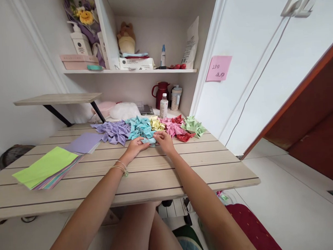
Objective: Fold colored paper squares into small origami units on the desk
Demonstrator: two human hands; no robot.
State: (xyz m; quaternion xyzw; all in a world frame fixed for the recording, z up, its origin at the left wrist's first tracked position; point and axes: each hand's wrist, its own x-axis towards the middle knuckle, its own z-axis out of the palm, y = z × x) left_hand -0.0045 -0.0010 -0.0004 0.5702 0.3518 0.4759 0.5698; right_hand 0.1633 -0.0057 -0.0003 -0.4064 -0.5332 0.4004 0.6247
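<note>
A small light blue folded paper (149,141) is held between both hands, just above the table. My left hand (136,147) grips its left side, fingers closed on it. At its upper right, my right hand (165,140) pinches the paper with bent fingers. Right behind the hands lie folded paper pieces in colour groups: purple pieces (116,132), blue pieces (139,125), yellow pieces (157,123), pink pieces (173,127), red pieces (185,137) and green pieces (194,126).
On the wooden table (206,158), a stack of coloured paper sheets (47,165) and purple sheets (83,142) lie at left. Behind the folded pieces stand a plastic bottle (163,106), a red jug (161,94) and a tumbler (176,97). A raised wooden shelf (59,99) stands back left.
</note>
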